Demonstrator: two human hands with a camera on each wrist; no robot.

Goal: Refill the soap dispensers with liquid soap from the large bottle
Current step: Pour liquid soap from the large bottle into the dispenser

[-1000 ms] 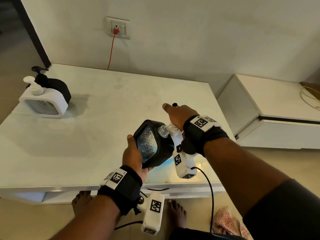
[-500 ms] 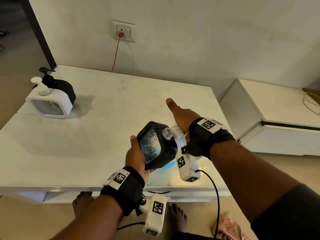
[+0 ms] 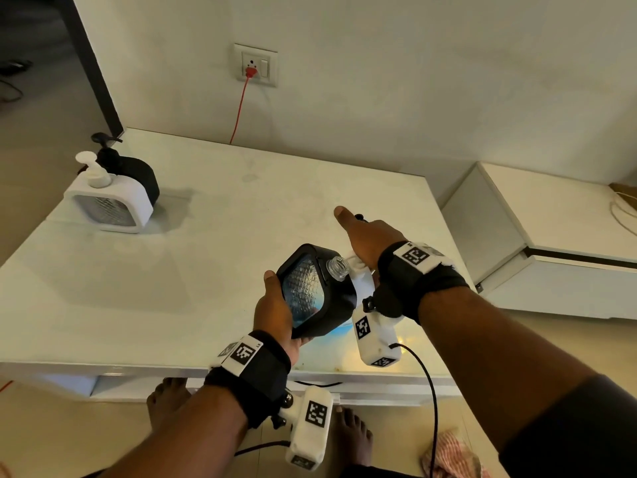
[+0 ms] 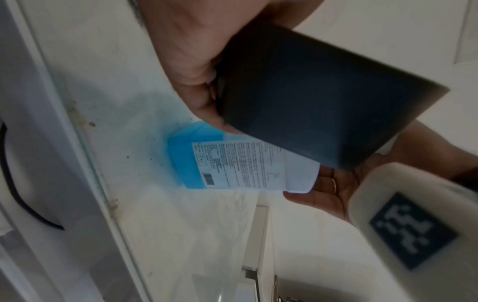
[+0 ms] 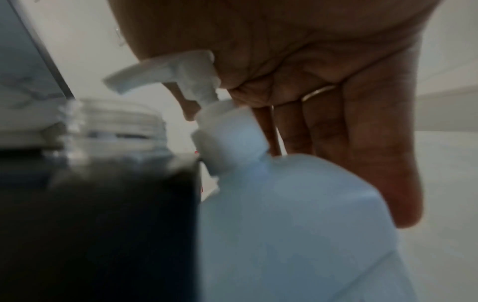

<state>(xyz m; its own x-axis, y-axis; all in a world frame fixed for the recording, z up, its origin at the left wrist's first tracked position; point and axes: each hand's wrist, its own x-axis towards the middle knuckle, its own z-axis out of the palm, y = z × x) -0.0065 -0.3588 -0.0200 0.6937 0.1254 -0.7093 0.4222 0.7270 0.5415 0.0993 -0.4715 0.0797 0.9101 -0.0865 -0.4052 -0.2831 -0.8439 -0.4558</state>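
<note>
Only unreadable print shows on the large bottle's label (image 4: 240, 165) — blurred.

Left grip (image 3: 275, 312) curled closed (thumb up); right grip (image 3: 365, 241) flat, fingers straight.

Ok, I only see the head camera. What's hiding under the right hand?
Observer: A white pump head. The right hand rests its palm against it, fingers straight.
Operator: What's the pump on?
Observer: The large bottle, blue at the bottom, with a white printed label.
Operator: Where does the spout point?
Observer: Toward the clear open neck of the black dispenser, which the left hand grips.
</note>
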